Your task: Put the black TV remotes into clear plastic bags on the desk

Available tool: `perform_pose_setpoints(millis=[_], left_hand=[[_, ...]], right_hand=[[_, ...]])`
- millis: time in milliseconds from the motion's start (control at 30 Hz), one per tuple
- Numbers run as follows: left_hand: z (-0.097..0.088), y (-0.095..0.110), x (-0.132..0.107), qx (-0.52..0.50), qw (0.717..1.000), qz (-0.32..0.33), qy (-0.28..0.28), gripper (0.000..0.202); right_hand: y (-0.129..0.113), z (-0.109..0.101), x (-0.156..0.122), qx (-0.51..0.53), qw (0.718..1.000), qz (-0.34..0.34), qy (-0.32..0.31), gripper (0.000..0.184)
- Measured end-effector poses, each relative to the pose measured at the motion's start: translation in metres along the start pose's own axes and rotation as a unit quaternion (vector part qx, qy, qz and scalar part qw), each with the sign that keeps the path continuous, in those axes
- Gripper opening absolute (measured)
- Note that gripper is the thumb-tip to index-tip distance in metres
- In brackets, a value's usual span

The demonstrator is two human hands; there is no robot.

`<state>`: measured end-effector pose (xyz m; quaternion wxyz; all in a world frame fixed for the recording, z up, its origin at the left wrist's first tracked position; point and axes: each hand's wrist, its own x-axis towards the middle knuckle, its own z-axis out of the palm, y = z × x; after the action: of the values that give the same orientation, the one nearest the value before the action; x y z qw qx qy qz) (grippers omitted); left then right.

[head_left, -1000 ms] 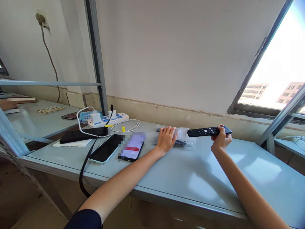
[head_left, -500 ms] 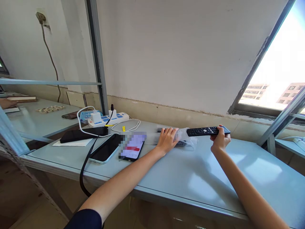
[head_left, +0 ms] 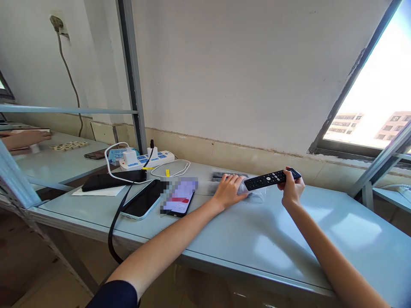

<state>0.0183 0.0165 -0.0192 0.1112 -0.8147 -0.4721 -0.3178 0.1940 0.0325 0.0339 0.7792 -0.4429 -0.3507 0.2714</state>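
Observation:
A black remote control (head_left: 266, 180) is in my right hand (head_left: 292, 186), whose fingers and thumb are closed on its far right end. The remote is raised above the desk, buttons facing me, its other end beside my left hand (head_left: 228, 190). That left hand lies palm down on a clear plastic bag (head_left: 258, 196), fingers stretched out and thumb pointing right. Dark long items (head_left: 218, 175) show through the plastic; the hand hides part of them, so I cannot make out what they are.
To the left on the desk (head_left: 231, 239) are a lit phone (head_left: 181, 197), a dark-screened phone (head_left: 141, 201), a black device (head_left: 112, 180) on white paper and a white power strip (head_left: 163, 157) with cables. A metal post (head_left: 131, 77) stands behind. Another person's hand (head_left: 28, 139) is at far left.
My right hand has brought the remote left and tilted its near end down, over the bag. The bag's raised edge now lies lower. At far left the other person's hand has moved further into view.

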Motion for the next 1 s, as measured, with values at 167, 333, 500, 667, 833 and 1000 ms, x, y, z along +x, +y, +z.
perform_pose_setpoints(millis=[167,333,500,667,833,1000], left_hand=[[0.0,0.001,0.0,0.006,1.0,0.007,0.01,0.047],[-0.001,0.003,0.0,0.003,1.0,0.008,0.009,0.047],[-0.003,0.004,-0.001,0.008,1.0,0.01,0.002,0.048],[-0.005,0.005,0.0,0.006,1.0,0.007,0.003,0.048],[-0.007,0.005,0.0,0.003,1.0,0.011,0.004,0.048],[-0.005,0.005,0.0,-0.002,1.0,0.022,0.012,0.053]], right_hand=[[-0.004,-0.001,0.0,-0.002,1.0,-0.015,0.007,0.027],[-0.006,-0.004,0.003,-0.002,0.998,-0.058,0.02,0.028],[-0.01,-0.005,0.003,0.006,0.997,-0.077,0.028,0.031],[-0.011,-0.004,0.002,0.009,0.995,-0.095,0.029,0.033],[-0.009,-0.004,0.002,-0.009,0.995,-0.094,0.023,0.033],[-0.008,-0.004,0.002,-0.013,0.995,-0.097,0.023,0.033]])
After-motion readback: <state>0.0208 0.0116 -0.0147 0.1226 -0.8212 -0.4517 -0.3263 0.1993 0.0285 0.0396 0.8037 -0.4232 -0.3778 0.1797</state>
